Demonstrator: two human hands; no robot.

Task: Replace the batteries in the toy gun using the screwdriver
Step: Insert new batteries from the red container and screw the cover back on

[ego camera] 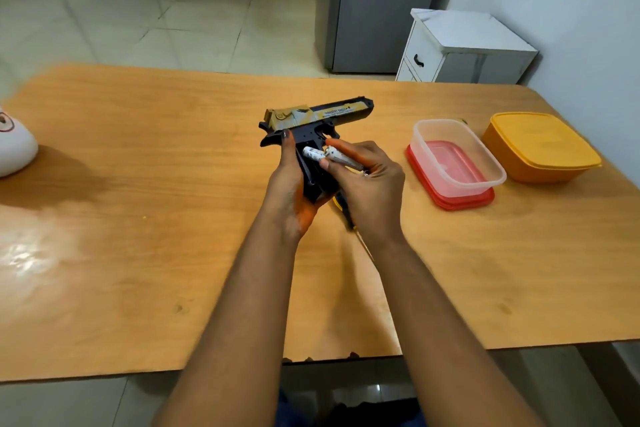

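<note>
A black and tan toy gun (318, 114) is held above the wooden table (138, 253), barrel pointing right, grip toward me. My left hand (289, 184) wraps the grip from the left. My right hand (367, 180) pinches two white batteries (323, 154) at the open side of the grip. One battery lies against the grip, the other angles out between my fingers. A yellow and black screwdriver (343, 206) lies on the table under my right hand, mostly hidden by it.
A clear plastic container (457, 152) sits on a red lid (450, 198) to the right, with a lidded orange box (540, 146) beyond it. A white object (14, 146) rests at the table's left edge. A white cabinet (464, 48) stands behind the table.
</note>
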